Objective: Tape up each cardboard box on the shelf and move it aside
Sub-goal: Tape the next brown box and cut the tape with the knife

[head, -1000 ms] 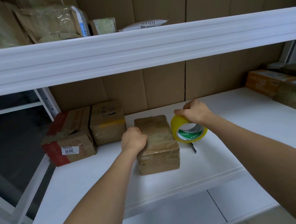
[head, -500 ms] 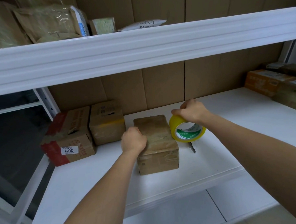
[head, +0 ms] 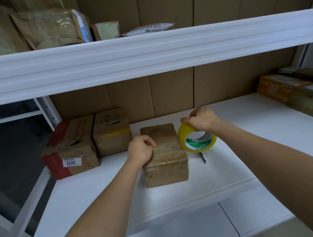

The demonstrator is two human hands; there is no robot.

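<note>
A small brown cardboard box (head: 166, 160) wrapped in clear tape lies in the middle of the white shelf (head: 245, 130). My left hand (head: 140, 149) rests curled on the box's left top edge, thumb pressing the tape strip there. Beside the box's right edge, my right hand (head: 201, 119) grips a yellow tape roll (head: 197, 140) from above. Whether tape runs from the roll across the box top cannot be made out.
Two taped boxes (head: 70, 148) (head: 112, 130) stand at the shelf's left end. More boxes (head: 289, 90) sit at the far right. A small metal tool (head: 203, 157) lies below the roll. The upper shelf (head: 147, 50) overhangs with parcels on it.
My right hand has brought the tape roll slightly leftward, closer to the box. My left hand stays on the box's left edge.
</note>
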